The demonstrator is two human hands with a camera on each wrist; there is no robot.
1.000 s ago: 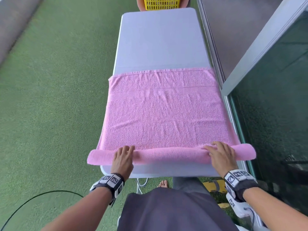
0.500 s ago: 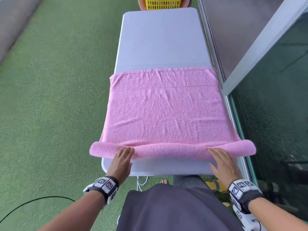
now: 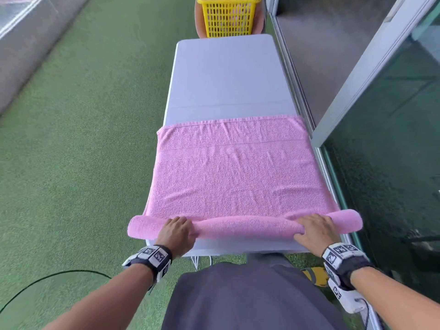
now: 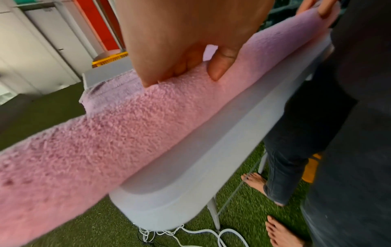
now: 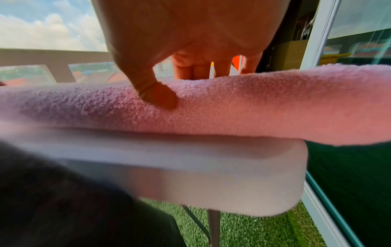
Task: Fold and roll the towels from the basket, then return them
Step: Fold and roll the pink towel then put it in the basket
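At the tabletop's [image 3: 223, 75] near edge, both hands' fingers [image 3: 177, 222] curl over the pink towel's [image 3: 234, 177] started roll, which likely needs even forward rolling next.

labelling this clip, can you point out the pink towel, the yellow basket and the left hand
pink towel [image 3: 235, 177]: head view, flat unrolled middle.
yellow basket [image 3: 228, 17]: head view, front mesh wall.
left hand [image 3: 177, 232]: head view, back of the hand on the roll.
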